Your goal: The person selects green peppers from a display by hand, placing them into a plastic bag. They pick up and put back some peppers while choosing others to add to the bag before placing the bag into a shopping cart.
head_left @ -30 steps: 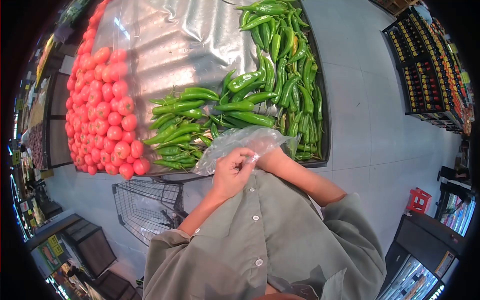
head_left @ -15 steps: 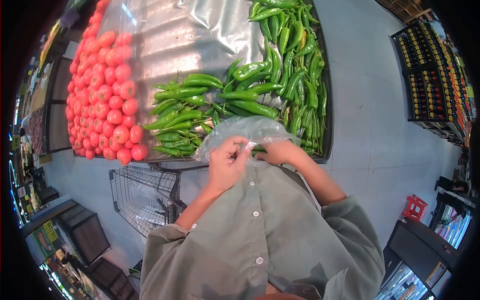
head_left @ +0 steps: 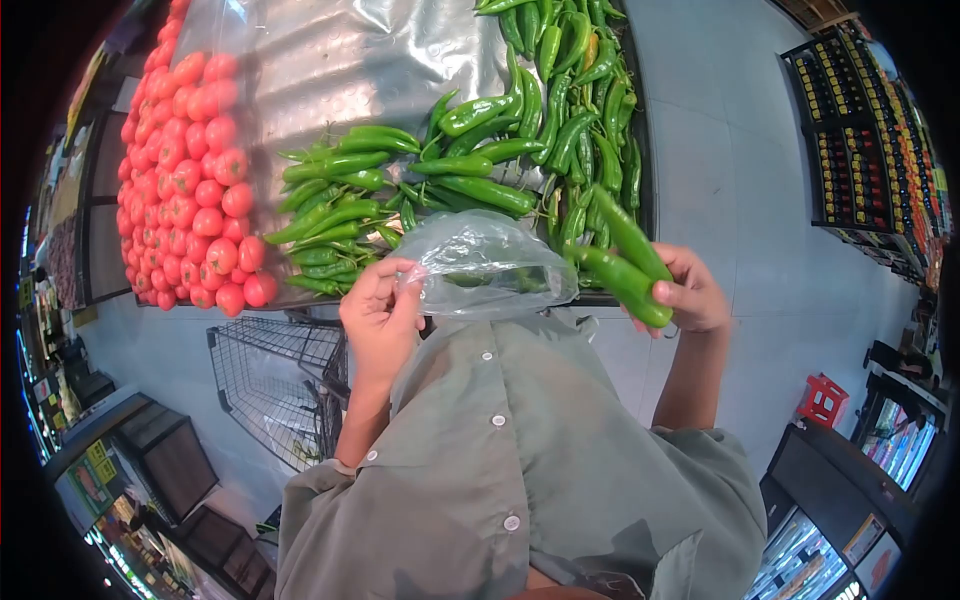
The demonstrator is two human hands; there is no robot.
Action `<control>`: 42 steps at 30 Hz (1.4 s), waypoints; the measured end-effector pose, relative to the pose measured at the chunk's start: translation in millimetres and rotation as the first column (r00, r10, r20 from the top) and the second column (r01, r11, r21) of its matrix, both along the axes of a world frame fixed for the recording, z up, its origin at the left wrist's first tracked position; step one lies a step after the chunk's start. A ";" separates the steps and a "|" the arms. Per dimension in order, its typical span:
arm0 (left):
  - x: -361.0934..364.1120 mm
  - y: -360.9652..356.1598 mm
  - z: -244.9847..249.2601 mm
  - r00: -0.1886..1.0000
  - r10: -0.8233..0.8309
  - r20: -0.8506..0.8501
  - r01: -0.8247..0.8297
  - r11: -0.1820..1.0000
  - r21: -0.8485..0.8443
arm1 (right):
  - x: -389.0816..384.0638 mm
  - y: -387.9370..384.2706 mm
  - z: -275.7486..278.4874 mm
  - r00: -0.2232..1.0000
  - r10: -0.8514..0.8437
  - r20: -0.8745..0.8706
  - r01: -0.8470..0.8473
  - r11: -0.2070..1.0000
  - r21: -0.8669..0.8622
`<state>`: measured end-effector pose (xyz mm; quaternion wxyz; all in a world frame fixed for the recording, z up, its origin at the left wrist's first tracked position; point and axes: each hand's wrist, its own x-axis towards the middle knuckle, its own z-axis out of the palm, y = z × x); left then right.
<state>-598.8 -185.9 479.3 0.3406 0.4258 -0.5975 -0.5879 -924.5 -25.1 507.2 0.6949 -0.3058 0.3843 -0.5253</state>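
My left hand point(head_left: 384, 312) pinches the edge of a clear plastic bag point(head_left: 480, 262), whose mouth gapes in front of my shirt. Out to the right, my right hand point(head_left: 690, 290) grips two long green chili peppers point(head_left: 625, 275) by their lower ends, their tips pointing up and left. The peppers are beside the bag, apart from its rim. Just beyond the bag lies a spread of loose green peppers point(head_left: 480, 190) on the display, with a thicker heap point(head_left: 600, 120) along its right side.
Red tomatoes point(head_left: 190, 190) are piled at the left behind a clear divider. Bare shiny metal point(head_left: 350, 70) shows across the display's middle. A wire shopping cart point(head_left: 275, 380) stands below left. Shelves of bottles point(head_left: 860, 140) and a red crate point(head_left: 823, 400) are on the right.
My right hand has come away from the bag to the right and now shows two peppers in its grip. My left hand, still on the bag, has shifted left.
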 end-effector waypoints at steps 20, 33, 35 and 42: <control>93.6 108.1 56.0 0.695 0.641 0.326 -0.594 0.767 -0.241 | 22.0 -88.2 -52.2 0.964 -0.032 -0.262 0.034 0.999 0.003; 123.3 198.8 13.1 0.519 0.723 0.456 -0.611 0.687 -0.393 | 43.3 -231.4 -90.0 0.293 -0.255 -0.921 -0.204 0.925 -0.321; 124.0 201.8 5.1 0.551 0.719 0.425 -0.635 0.691 -0.346 | 41.9 -224.6 -94.8 0.140 -0.374 -0.917 -0.204 0.895 -0.396; 129.1 221.9 -42.8 0.716 0.611 0.338 -0.569 0.791 -0.225 | 66.9 -95.5 -51.0 0.307 -0.558 -0.771 -0.006 0.809 -0.587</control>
